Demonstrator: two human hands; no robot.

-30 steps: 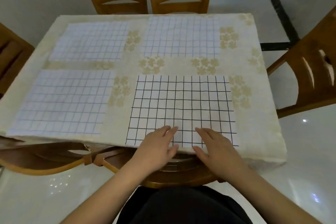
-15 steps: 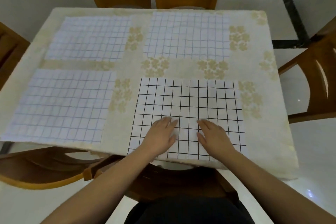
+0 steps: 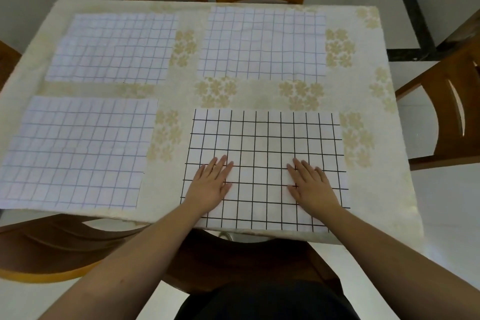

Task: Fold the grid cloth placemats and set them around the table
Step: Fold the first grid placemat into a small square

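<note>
Final placemat being smoothed: the left hand (image 3: 210,184) and right hand (image 3: 313,186) lie flat, fingers straight, so that neither grip holds anything, pressing on the near half of the black-grid placemat (image 3: 265,143), which sits at the near right of the tabletop (image 3: 376,189). Three paler grid placemats lie flat around it: one to its left (image 3: 78,153), one beyond it (image 3: 262,43), one diagonally beyond to the left (image 3: 111,48). By this layout the setting appears nearly complete; the next move probably calls for lifting both palms straight up without dragging the cloth.
</note>
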